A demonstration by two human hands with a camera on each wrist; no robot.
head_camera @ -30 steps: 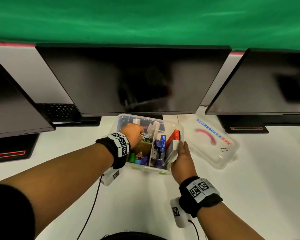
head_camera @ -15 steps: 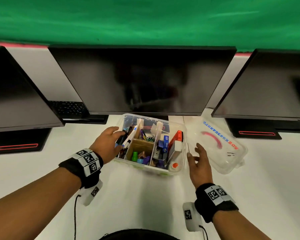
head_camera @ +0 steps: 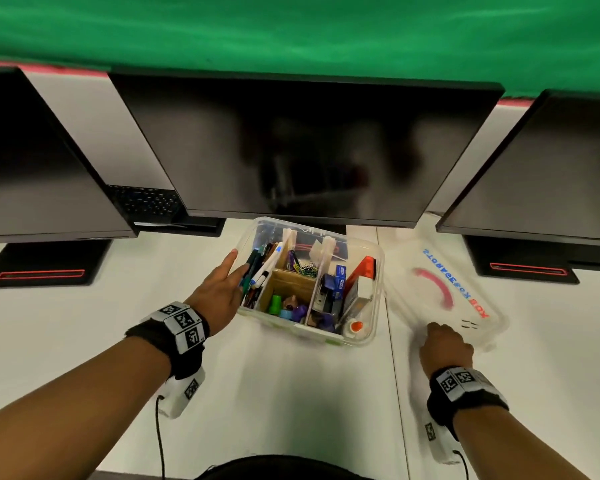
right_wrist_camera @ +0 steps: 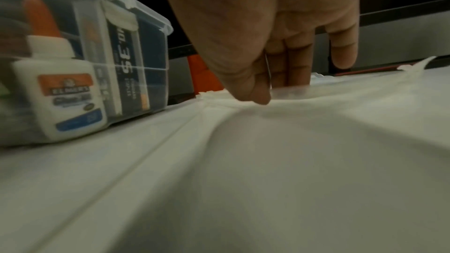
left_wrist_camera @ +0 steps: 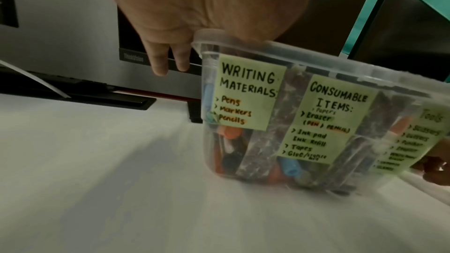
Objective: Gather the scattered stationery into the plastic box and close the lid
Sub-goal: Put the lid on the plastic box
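Note:
The clear plastic box (head_camera: 305,333) stands open in the middle of the white desk, its compartments full of pens (head_camera: 257,271), clips and a glue bottle (head_camera: 355,327). My left hand (head_camera: 234,268) rests on the box's left rim with the fingers straight. In the left wrist view the palm lies on the rim of the box (left_wrist_camera: 292,91) and the left hand's (left_wrist_camera: 170,64) fingers hang outside. The clear lid (head_camera: 430,271) lies flat to the right of the box. My right hand (head_camera: 440,336) pinches the lid's near edge. In the right wrist view my right hand (right_wrist_camera: 272,88) grips the edge of the lid (right_wrist_camera: 340,88) between thumb and fingers, with the box (right_wrist_camera: 151,45) at the left.
Three dark monitors (head_camera: 305,150) stand close behind the box, their black bases (head_camera: 45,265) on the desk at the left and right. A keyboard (head_camera: 146,200) lies behind the left monitor. A black cable (head_camera: 160,441) hangs from my left wrist.
My left hand has come out of the box and settled on its left rim. My right hand has left the box's right side, moved right and taken hold of the lid's near edge.

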